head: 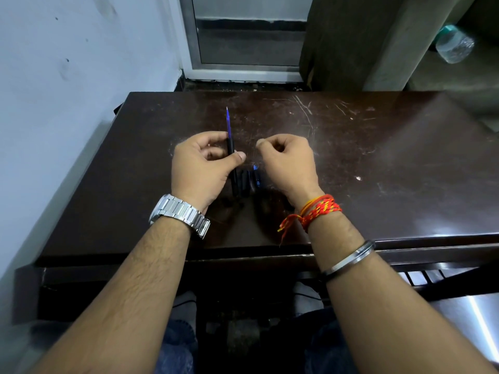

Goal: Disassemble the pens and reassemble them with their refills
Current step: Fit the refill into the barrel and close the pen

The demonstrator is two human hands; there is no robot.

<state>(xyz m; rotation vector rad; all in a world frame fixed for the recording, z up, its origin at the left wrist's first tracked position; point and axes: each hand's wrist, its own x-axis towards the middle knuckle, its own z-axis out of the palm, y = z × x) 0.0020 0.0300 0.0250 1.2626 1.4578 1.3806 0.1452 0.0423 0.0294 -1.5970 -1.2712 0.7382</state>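
Observation:
My left hand (201, 168) grips a dark pen barrel (231, 149) between thumb and fingers. A blue refill (228, 122) sticks out of the barrel's far end, pointing away from me. My right hand (289, 163) hovers just right of it with fingers curled in and thumb pressed to forefinger; whether it pinches a small part cannot be told. Between the two hands, several dark pens and pen parts (244, 182) lie on the table, one with a blue tip (256, 176).
The dark brown table (378, 171) is scratched, with a small white speck (358, 178) to the right. A white wall runs along the left. A clear plastic bottle (455, 45) lies on a ledge at the far right.

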